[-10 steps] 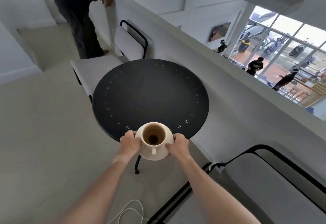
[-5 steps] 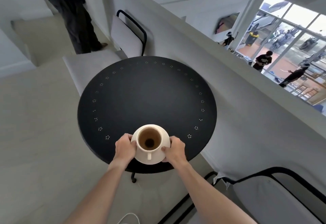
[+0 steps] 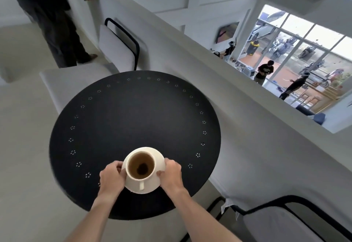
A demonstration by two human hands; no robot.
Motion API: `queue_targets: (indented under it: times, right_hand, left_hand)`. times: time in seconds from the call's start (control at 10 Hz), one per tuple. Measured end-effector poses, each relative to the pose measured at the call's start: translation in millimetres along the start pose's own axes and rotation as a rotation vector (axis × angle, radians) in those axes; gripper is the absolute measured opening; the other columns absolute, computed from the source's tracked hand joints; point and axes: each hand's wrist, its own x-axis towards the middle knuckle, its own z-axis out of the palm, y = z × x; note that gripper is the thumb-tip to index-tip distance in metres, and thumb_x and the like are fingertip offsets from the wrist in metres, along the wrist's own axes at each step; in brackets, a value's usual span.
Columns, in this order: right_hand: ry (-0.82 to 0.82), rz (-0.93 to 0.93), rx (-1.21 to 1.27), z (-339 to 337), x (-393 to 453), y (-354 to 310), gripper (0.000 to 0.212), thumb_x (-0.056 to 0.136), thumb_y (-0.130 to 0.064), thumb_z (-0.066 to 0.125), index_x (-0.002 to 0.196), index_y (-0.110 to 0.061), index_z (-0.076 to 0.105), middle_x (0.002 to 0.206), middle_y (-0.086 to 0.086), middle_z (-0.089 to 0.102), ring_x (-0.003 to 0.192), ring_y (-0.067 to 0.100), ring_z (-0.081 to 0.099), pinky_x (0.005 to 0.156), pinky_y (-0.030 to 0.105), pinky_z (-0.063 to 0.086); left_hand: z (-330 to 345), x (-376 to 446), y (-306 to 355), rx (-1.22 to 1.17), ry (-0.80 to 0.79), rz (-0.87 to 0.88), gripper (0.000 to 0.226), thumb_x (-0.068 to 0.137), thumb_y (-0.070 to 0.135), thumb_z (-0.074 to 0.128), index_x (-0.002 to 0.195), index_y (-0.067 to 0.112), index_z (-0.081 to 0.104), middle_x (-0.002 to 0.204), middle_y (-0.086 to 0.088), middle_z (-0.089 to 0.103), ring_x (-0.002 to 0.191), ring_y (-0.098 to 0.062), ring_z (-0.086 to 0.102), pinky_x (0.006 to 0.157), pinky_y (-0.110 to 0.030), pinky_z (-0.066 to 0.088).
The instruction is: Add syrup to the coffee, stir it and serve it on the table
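A cream cup of brown coffee point(image 3: 141, 167) stands on a cream saucer point(image 3: 158, 158), its handle pointing toward me. My left hand point(image 3: 112, 178) grips the saucer's left rim and my right hand point(image 3: 172, 175) grips its right rim. The saucer is over the near part of a round black table point(image 3: 133, 119) with small dotted marks around its edge. I cannot tell whether the saucer touches the tabletop. No syrup or spoon is in view.
A white chair with a black frame point(image 3: 118, 47) stands beyond the table, another point(image 3: 285, 220) at the near right. A person in dark clothes point(image 3: 49, 18) stands at the far left. A white half-wall point(image 3: 247, 108) runs along the right, above a lower floor.
I have come closer to the table. The cup and saucer, held in both hands, have moved from the table's near edge to over its near part.
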Motion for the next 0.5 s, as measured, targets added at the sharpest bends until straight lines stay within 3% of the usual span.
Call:
queue_targets:
  times: [0.3,0.5]
  right_hand:
    - [0.059,-0.053,-0.076,0.0,4.4,1.5,0.016,0.09,-0.012,0.064,0.106,-0.01,0.063,0.106,0.008,0.058,0.091,0.021,0.056,0.083,0.035,0.053]
    - [0.078,-0.057,-0.033,0.5,3.3,1.1,0.016,0.089,-0.011,0.066,0.104,-0.009,0.066,0.102,0.008,0.056,0.086,0.019,0.054,0.079,0.035,0.051]
  left_hand:
    - [-1.0,-2.1,7.2,-0.027,0.026,0.007,0.006,0.086,0.016,0.068,0.086,0.017,0.073,0.074,0.002,0.069,0.076,-0.011,0.061,0.071,-0.03,0.041]
    - [-4.7,-5.8,6.0,0.033,0.034,0.031,0.002,0.086,0.028,0.068,0.087,0.026,0.069,0.075,0.008,0.067,0.076,-0.013,0.064,0.067,-0.034,0.05]
